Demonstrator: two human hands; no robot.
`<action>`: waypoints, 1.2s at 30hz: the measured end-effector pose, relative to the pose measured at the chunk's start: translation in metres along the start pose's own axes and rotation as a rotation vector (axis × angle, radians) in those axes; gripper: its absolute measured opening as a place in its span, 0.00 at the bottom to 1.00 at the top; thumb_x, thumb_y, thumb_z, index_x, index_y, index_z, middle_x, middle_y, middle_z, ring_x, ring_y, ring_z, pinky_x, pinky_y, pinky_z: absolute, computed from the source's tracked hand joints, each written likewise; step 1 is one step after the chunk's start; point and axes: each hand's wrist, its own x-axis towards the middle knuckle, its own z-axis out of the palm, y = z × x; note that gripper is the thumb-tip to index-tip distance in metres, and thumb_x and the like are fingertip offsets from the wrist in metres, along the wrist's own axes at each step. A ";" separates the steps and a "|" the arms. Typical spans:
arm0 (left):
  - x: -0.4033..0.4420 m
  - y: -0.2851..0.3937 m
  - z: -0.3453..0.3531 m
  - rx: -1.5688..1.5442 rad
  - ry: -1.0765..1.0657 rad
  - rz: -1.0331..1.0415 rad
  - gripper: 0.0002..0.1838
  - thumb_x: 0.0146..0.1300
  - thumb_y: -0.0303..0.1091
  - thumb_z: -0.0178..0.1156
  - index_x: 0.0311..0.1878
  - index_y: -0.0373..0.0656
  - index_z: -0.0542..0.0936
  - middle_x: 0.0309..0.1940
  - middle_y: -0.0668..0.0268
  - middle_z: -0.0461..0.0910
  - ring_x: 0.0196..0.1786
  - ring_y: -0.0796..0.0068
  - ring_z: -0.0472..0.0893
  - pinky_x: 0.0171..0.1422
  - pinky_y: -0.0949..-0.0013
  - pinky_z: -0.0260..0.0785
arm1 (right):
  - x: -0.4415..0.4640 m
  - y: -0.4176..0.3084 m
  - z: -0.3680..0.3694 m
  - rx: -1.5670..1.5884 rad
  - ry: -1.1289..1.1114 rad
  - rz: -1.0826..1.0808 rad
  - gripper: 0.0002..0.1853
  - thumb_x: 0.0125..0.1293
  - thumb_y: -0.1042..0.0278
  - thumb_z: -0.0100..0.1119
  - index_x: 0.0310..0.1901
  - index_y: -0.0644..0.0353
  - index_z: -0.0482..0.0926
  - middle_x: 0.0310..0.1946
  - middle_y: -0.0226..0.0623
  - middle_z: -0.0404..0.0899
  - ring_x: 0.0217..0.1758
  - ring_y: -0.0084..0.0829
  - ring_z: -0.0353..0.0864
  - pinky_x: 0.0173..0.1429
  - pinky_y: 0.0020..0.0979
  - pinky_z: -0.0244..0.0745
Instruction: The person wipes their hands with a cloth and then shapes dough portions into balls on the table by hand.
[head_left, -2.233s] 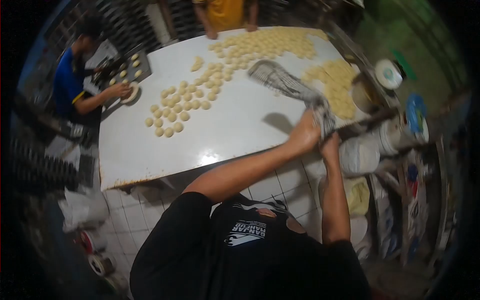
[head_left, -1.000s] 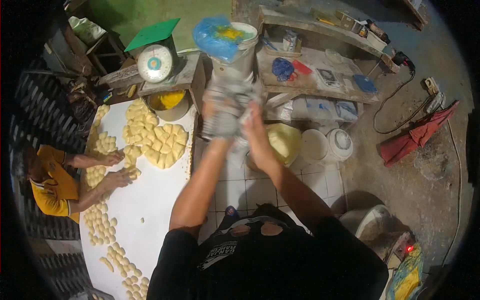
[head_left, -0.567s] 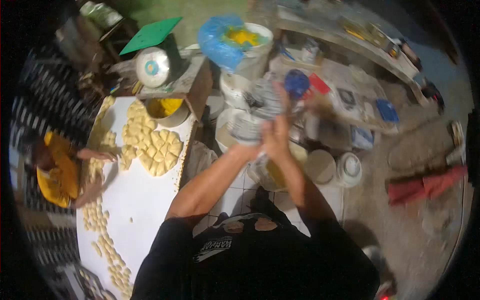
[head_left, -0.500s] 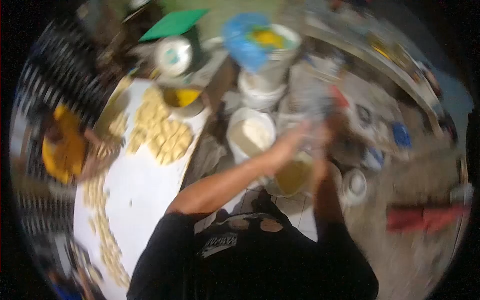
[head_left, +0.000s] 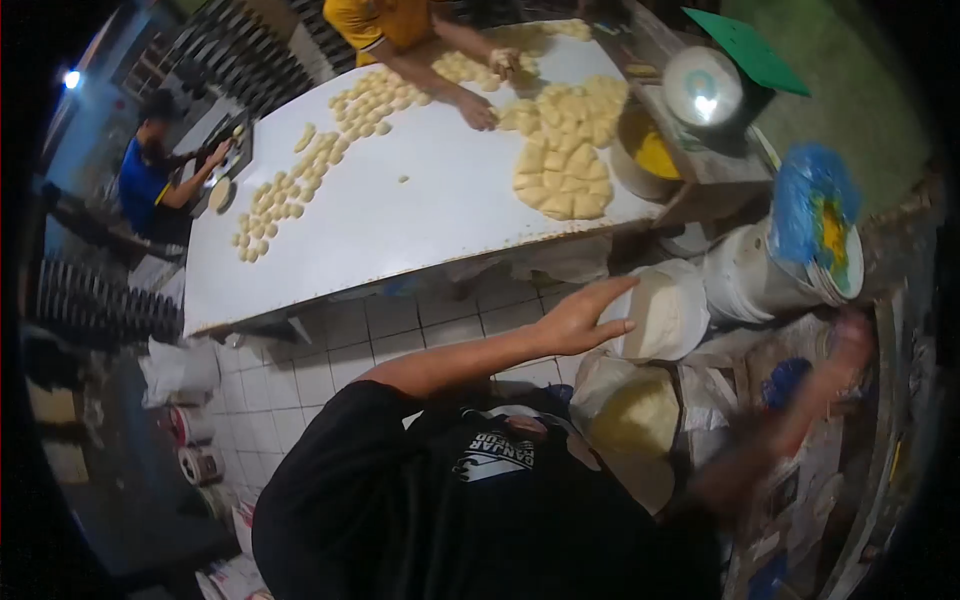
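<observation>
My left hand (head_left: 588,318) is stretched forward with thumb and fingers apart and nothing between them. It is at the near left rim of a white bucket (head_left: 690,305) of pale powder (head_left: 660,315); I cannot tell if it touches. Below it stands another container holding yellowish, crumbly-looking material (head_left: 635,412). Far out to the right, my right hand (head_left: 848,345) is smeared by motion, so its fingers and anything in them cannot be made out. It is nearest the lower side of a bucket (head_left: 848,270) topped with a blue plastic bag (head_left: 815,190).
A white table (head_left: 400,230) bears many small dough pieces (head_left: 280,200) and a large cut dough slab (head_left: 565,175). A pot (head_left: 630,165) with yellow contents and a scale (head_left: 703,88) with a green top stand at right. Two other people work around the table.
My view has turned left, bringing more of the table into sight. My hands, earlier close together around something blurred, are now wide apart, the left by the powder bucket.
</observation>
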 end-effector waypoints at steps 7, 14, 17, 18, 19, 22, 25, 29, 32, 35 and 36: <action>-0.097 -0.010 -0.129 0.259 0.152 0.067 0.37 0.78 0.43 0.68 0.83 0.41 0.70 0.82 0.46 0.69 0.84 0.47 0.70 0.87 0.50 0.63 | -0.198 -0.414 0.236 0.931 -1.494 0.170 0.19 0.81 0.59 0.57 0.60 0.63 0.86 0.52 0.50 0.91 0.54 0.49 0.92 0.62 0.47 0.85; -0.280 -0.159 -0.239 0.122 0.444 -0.452 0.29 0.79 0.40 0.68 0.77 0.38 0.77 0.66 0.48 0.85 0.63 0.56 0.88 0.66 0.57 0.81 | -0.302 -0.520 0.342 0.165 -1.438 -0.190 0.12 0.73 0.61 0.72 0.47 0.62 0.91 0.41 0.39 0.92 0.37 0.28 0.91 0.41 0.35 0.86; -0.277 -0.195 -0.249 0.035 0.419 -0.551 0.26 0.80 0.39 0.67 0.75 0.38 0.79 0.64 0.49 0.86 0.60 0.57 0.89 0.63 0.57 0.83 | -0.337 -0.506 0.358 0.616 -1.534 0.665 0.11 0.75 0.59 0.71 0.48 0.57 0.91 0.35 0.41 0.92 0.29 0.29 0.89 0.38 0.38 0.84; -0.271 -0.203 -0.252 0.025 0.398 -0.574 0.25 0.80 0.38 0.66 0.74 0.38 0.79 0.65 0.49 0.86 0.59 0.58 0.89 0.62 0.56 0.83 | -0.334 -0.502 0.357 0.590 -1.540 0.688 0.11 0.75 0.59 0.71 0.48 0.57 0.91 0.35 0.41 0.92 0.29 0.29 0.89 0.38 0.38 0.84; -0.259 -0.211 -0.249 0.006 0.376 -0.563 0.24 0.81 0.38 0.65 0.74 0.38 0.80 0.63 0.50 0.87 0.57 0.58 0.90 0.62 0.57 0.83 | -0.322 -0.489 0.365 0.532 -1.350 0.715 0.12 0.75 0.59 0.70 0.47 0.58 0.91 0.34 0.43 0.91 0.27 0.31 0.88 0.37 0.38 0.83; -0.208 -0.231 -0.237 -0.157 0.314 -0.516 0.24 0.81 0.38 0.65 0.74 0.38 0.79 0.61 0.51 0.88 0.56 0.60 0.90 0.61 0.58 0.83 | -0.249 -0.460 0.392 0.282 -0.967 0.664 0.16 0.76 0.57 0.69 0.48 0.64 0.90 0.30 0.46 0.90 0.24 0.36 0.87 0.39 0.40 0.83; -0.152 -0.241 -0.231 -0.242 0.241 -0.534 0.24 0.83 0.38 0.64 0.75 0.37 0.78 0.60 0.53 0.89 0.56 0.63 0.90 0.61 0.61 0.83 | -0.219 -0.417 0.456 0.195 -0.841 0.614 0.20 0.74 0.56 0.71 0.51 0.69 0.86 0.35 0.50 0.90 0.34 0.40 0.91 0.45 0.42 0.84; -0.101 -0.254 -0.229 -0.386 0.146 -0.627 0.24 0.85 0.39 0.62 0.76 0.37 0.76 0.63 0.54 0.87 0.60 0.65 0.88 0.66 0.62 0.80 | -0.225 -0.399 0.521 -0.189 -0.720 0.360 0.28 0.71 0.48 0.74 0.58 0.66 0.83 0.41 0.55 0.90 0.51 0.54 0.91 0.55 0.49 0.86; -0.075 -0.263 -0.235 -0.446 0.085 -0.718 0.26 0.86 0.42 0.60 0.77 0.38 0.75 0.64 0.56 0.85 0.63 0.64 0.86 0.68 0.61 0.78 | -0.226 -0.394 0.545 -0.158 -0.559 0.293 0.25 0.68 0.54 0.75 0.55 0.66 0.83 0.42 0.57 0.88 0.51 0.56 0.90 0.53 0.50 0.85; -0.066 -0.273 -0.236 -0.491 0.020 -0.806 0.28 0.87 0.46 0.58 0.80 0.39 0.72 0.67 0.54 0.83 0.64 0.64 0.86 0.70 0.60 0.78 | -0.227 -0.399 0.551 -0.126 -0.770 0.379 0.18 0.67 0.62 0.72 0.51 0.67 0.84 0.42 0.58 0.87 0.49 0.57 0.89 0.52 0.50 0.84; -0.064 -0.265 -0.241 -0.633 0.062 -0.929 0.29 0.87 0.48 0.56 0.81 0.40 0.70 0.69 0.54 0.82 0.65 0.63 0.85 0.70 0.60 0.78 | -0.232 -0.410 0.551 -0.148 -1.034 0.492 0.15 0.67 0.64 0.69 0.49 0.67 0.85 0.42 0.58 0.87 0.48 0.57 0.89 0.52 0.50 0.84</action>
